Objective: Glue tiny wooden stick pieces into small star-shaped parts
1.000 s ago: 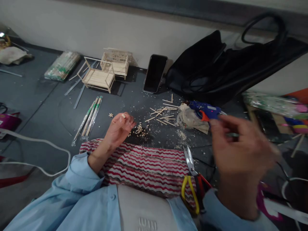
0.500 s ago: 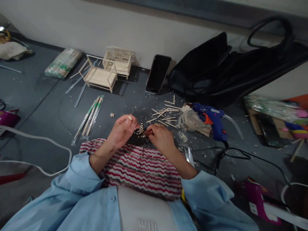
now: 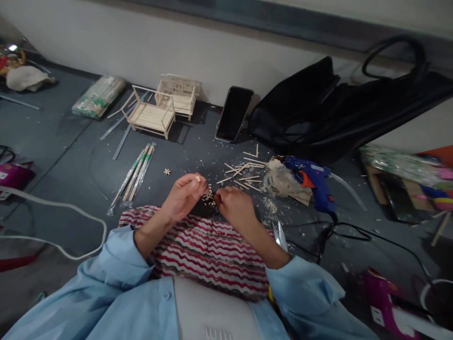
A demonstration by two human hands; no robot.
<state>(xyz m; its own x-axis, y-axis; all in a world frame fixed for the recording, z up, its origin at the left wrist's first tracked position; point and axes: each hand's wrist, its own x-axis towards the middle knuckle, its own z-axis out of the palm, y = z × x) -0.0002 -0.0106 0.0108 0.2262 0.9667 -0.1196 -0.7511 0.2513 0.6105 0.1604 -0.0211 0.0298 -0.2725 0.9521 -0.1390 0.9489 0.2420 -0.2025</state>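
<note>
Between thumb and fingers of my left hand [image 3: 183,194] is a small pale wooden piece [image 3: 197,179], raised just above the table. My right hand [image 3: 236,206] is down beside a heap of tiny cut wood bits [image 3: 209,195], its fingertips pinched together at the heap's right side. Whether a bit is between those fingers I cannot make out. A small flower-shaped wooden piece [image 3: 167,172] lies left of my left hand. Thin loose sticks [image 3: 244,172] lie scattered beyond my right hand. A striped cloth [image 3: 212,245] covers my lap under both forearms.
A blue glue gun [image 3: 314,177] rests at the right, its cord running forward. Scissors [image 3: 279,235] lie by my right forearm. Miniature wooden furniture [image 3: 152,115], a propped phone [image 3: 234,113] and a black bag [image 3: 339,101] stand along the wall. Wrapped sticks [image 3: 133,174] lie at left.
The view has tilted slightly, so everything sits a little lower. My left hand still holds the small piece. My right fingers have shifted slightly at the heap.
</note>
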